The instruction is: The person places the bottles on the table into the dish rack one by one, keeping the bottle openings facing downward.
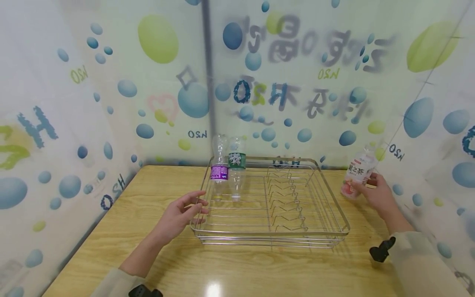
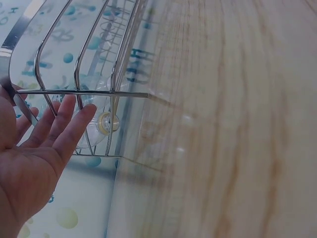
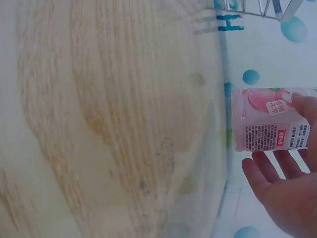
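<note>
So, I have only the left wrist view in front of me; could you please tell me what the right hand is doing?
Observer: The right hand is gripping a pink-and-white bottle, off to the right of the wire rack.
Operator: Thank you. Through the wires I can just make out something clear; could you tell me how many bottles are at the rack's left end?
Observer: Two, side by side: a purple-labelled bottle and, to its right, a green-labelled bottle.
Operator: That helps, and may I ask what the rack has just right of its middle?
Observer: A row of bent wire dividers, running from front to back.
</note>
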`<state>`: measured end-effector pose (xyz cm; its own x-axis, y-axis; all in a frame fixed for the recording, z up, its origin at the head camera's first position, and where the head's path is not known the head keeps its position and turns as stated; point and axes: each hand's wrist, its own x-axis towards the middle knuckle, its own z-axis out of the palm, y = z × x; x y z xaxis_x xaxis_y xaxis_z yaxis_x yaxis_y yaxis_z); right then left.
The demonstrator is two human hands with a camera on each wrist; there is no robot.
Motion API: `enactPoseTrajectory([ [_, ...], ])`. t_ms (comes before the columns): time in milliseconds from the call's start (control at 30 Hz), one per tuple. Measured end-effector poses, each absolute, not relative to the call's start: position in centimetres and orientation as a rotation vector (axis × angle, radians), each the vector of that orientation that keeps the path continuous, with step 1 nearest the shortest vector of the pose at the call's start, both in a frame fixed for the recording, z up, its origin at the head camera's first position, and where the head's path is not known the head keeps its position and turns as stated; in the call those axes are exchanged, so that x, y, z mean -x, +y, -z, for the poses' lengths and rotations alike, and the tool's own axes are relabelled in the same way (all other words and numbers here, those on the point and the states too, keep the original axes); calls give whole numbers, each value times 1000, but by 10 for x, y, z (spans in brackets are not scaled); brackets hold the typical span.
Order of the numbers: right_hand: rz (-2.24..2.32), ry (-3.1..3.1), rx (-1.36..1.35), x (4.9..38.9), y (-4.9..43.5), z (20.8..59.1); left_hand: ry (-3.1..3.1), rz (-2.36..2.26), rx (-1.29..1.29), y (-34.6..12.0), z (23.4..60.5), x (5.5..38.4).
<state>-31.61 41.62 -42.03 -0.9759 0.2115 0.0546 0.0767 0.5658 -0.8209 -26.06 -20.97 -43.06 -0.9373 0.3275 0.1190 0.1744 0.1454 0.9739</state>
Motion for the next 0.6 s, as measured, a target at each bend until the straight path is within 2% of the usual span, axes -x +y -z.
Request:
enactPoseTrajectory([
  [600,-1309,-2582,-1,291,378,364,2368,-1853,-528,-210,429,259],
])
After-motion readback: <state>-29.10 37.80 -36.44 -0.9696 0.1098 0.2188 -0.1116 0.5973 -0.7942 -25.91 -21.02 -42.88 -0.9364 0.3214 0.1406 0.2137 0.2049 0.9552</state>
